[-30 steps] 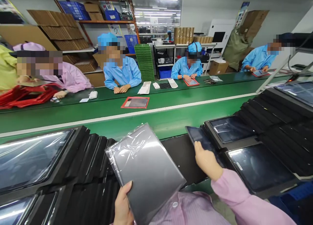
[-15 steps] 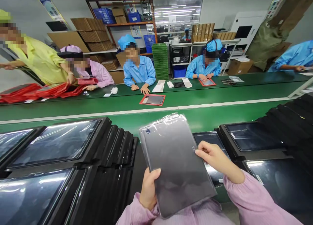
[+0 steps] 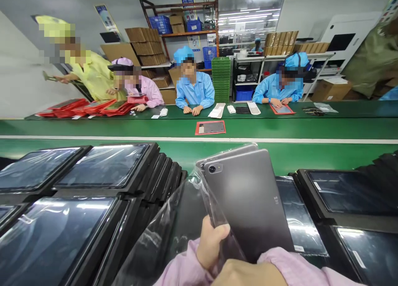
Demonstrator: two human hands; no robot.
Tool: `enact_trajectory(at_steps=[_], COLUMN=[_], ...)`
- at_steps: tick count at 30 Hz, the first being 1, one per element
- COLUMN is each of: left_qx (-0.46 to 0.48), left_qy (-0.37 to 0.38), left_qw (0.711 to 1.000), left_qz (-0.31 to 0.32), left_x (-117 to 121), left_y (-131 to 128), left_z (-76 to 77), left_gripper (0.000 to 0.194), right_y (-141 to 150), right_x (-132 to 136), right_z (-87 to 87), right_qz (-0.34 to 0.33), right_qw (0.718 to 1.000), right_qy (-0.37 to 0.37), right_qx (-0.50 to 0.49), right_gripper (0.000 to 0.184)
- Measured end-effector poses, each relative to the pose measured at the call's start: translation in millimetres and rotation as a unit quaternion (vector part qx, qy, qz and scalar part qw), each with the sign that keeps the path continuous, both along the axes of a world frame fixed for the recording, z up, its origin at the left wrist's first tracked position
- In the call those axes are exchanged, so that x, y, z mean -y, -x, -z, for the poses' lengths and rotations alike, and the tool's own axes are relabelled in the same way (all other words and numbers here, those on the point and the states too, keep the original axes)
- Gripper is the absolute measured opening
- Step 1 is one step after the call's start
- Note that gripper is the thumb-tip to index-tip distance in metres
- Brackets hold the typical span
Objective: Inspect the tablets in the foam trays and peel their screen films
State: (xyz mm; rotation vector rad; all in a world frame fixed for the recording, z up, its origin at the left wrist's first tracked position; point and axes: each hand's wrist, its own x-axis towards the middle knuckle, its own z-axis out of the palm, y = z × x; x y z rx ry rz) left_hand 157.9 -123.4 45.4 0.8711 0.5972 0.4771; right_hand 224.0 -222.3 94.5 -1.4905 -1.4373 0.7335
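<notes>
My left hand (image 3: 211, 242) grips the left side of a dark grey tablet (image 3: 248, 195), thumb on its back. The tablet is tilted, with its camera at the upper left. Behind its top edge shows a second tablet-like edge (image 3: 230, 153) in clear plastic. A sheet of clear plastic film (image 3: 155, 236) stands away from the tablet's left side and stretches toward the lower left. My right hand (image 3: 248, 273) crosses in front of my left wrist at the bottom edge. Its knuckles show, but its fingers are hidden.
Stacked black trays with tablets (image 3: 102, 166) stand at left, more trays (image 3: 336, 190) at right. Beside the held tablet lies another film-covered tablet (image 3: 301, 219). Across the green conveyor (image 3: 93, 130), co-workers sit near red pouches (image 3: 105, 107); a red-framed tablet (image 3: 210, 127) lies on the belt.
The film that covered the tablet's back has come away toward the lower left. My right hand has moved from the tablet's right edge down and across to the left. The view has shifted left.
</notes>
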Motion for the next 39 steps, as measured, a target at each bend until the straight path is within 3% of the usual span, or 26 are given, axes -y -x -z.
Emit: enact_trajectory(at_steps=[5, 7, 10, 12, 15, 17, 22, 24, 27, 30, 33, 36, 39], left_qx=[0.007, 0.010, -0.002, -0.008, -0.043, -0.076, -0.137, -0.151, -0.159, -0.150, -0.132, -0.123, -0.123], left_qy=[0.011, 0.029, 0.070, 0.087, 0.099, 0.093, 0.059, 0.043, 0.021, 0.013, 0.017, 0.017, 0.041], left_qw=[1.000, 0.999, 0.996, 0.995, 0.993, 0.990, 0.975, 0.964, 0.945, 0.936, 0.941, 0.940, 0.938], left_qz=[0.000, -0.015, -0.050, -0.056, -0.057, -0.068, -0.165, -0.214, -0.286, -0.317, -0.312, -0.317, -0.320], left_x=[-2, -3, -5, -7, -14, -22, -52, -63, -72, -72, -70, -69, -69], left_y=[4, 4, 2, 3, 7, 11, 20, 24, 27, 29, 32, 38, 47], left_z=[-1.1, -8.6, -16.9, -18.4, -18.1, -19.1, -29.1, -33.8, -38.7, -40.6, -40.6, -41.5, -44.5], left_gripper=[0.035, 0.033, 0.027, 0.026, 0.033, 0.038, 0.039, 0.034, 0.029, 0.026, 0.030, 0.033, 0.032], right_y=[-28, -52, -89, -101, -97, -92, -104, -111, -107, -83, -55, -40, -43], right_x=[19, 33, 44, 40, 22, 14, 21, 24, 7, -29, -64, -83, -87], right_z=[-7.7, -11.3, -8.7, -1.7, 10.4, 14.8, -2.0, -13.8, -19.6, -5.8, 19.5, 47.1, 68.3], right_qz=[0.027, 0.103, 0.307, 0.362, 0.280, 0.234, 0.287, 0.301, 0.303, 0.262, 0.222, 0.184, 0.175], right_qw=[0.998, 0.992, 0.951, 0.929, 0.941, 0.944, 0.918, 0.928, 0.927, 0.870, 0.840, 0.851, 0.893], right_qy=[-0.046, -0.053, -0.007, 0.068, 0.154, 0.159, 0.114, 0.108, 0.222, 0.351, 0.372, 0.359, 0.345], right_qx=[-0.042, -0.050, -0.047, -0.047, -0.110, -0.169, -0.248, -0.189, 0.017, 0.224, 0.328, 0.337, 0.229], right_gripper=[0.034, 0.034, 0.017, 0.030, 0.042, 0.044, 0.058, 0.065, 0.071, 0.067, 0.065, 0.065, 0.055])
